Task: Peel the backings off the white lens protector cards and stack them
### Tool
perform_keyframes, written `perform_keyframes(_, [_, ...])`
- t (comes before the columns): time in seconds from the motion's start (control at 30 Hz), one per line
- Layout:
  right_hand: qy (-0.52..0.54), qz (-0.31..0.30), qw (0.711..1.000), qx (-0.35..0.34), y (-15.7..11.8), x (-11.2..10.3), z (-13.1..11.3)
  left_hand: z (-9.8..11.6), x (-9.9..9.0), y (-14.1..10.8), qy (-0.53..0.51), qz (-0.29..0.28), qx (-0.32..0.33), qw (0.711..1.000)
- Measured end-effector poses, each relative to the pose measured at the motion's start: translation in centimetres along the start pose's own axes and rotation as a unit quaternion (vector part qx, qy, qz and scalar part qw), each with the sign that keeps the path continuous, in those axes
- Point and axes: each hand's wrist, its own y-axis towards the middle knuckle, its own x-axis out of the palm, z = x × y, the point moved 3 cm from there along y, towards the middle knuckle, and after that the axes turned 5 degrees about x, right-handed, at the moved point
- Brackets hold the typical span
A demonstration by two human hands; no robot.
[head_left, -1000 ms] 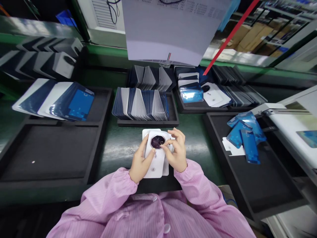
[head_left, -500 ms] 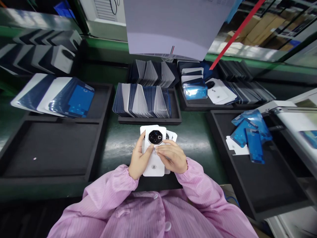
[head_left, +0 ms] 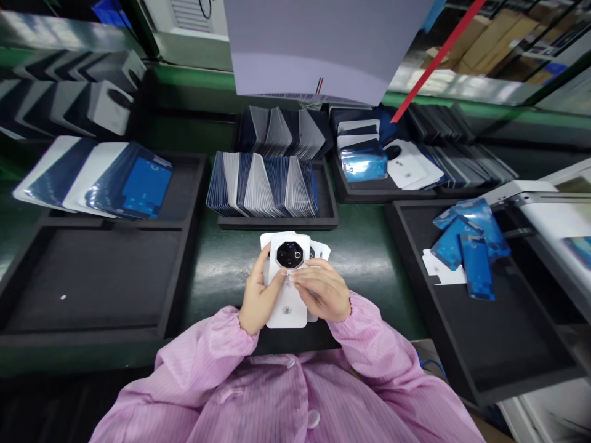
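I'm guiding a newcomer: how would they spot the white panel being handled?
At the green bench, find the pink sleeves. The white panel is between the left hand and right hand, uppermost, its black octagonal patch uncovered, unlike the panels beneath.

Your right hand [head_left: 322, 289] hides part of the white panel [head_left: 287, 296], which covers most of the panels beneath [head_left: 325, 251]. The hanging sheet [head_left: 323, 52] runs past the top edge; its fine print [head_left: 295, 96] is too small to read.
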Motion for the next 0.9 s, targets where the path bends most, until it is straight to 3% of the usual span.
perform_keyframes(0.23, [-0.071, 0.039, 0.996, 0.039, 0.2, -0.2, 0.3, 0.1, 0.2, -0.1, -0.03, 0.006, -0.027, 0.999])
perform_keyframes(0.37, [-0.125, 0.018, 0.981, 0.15, 0.6, -0.4, 1.0, -0.1, 0.3, -0.3, -0.051, 0.001, -0.054, 0.997])
perform_keyframes(0.53, [-0.052, -0.025, 0.955, 0.29, 0.4, -0.4, 2.0, -0.5, 0.7, -0.7, -0.111, -0.055, -0.09, 0.988])
perform_keyframes(0.6, [-0.009, 0.022, 0.95, 0.312, 0.4, -0.9, 2.4, -0.7, 0.8, -0.6, -0.138, -0.072, -0.106, 0.982])
perform_keyframes(0.67, [0.042, 0.126, 0.933, 0.334, 0.4, -2.2, 3.0, -0.7, 0.8, -0.5, -0.157, -0.077, -0.113, 0.978])
perform_keyframes(0.8, [0.117, 0.375, 0.853, 0.343, 0.2, -6.3, 4.8, -0.6, 0.5, 0.0, -0.165, -0.027, -0.108, 0.98])
perform_keyframes(0.87, [0.12, 0.397, 0.838, 0.355, 0.2, -7.7, 5.6, -0.5, 0.3, 0.2, -0.178, 0.002, -0.116, 0.977])
perform_keyframes(0.9, [0.118, 0.37, 0.841, 0.376, 0.2, -7.9, 5.9, -0.4, 0.2, 0.3, -0.187, 0.014, -0.12, 0.975])
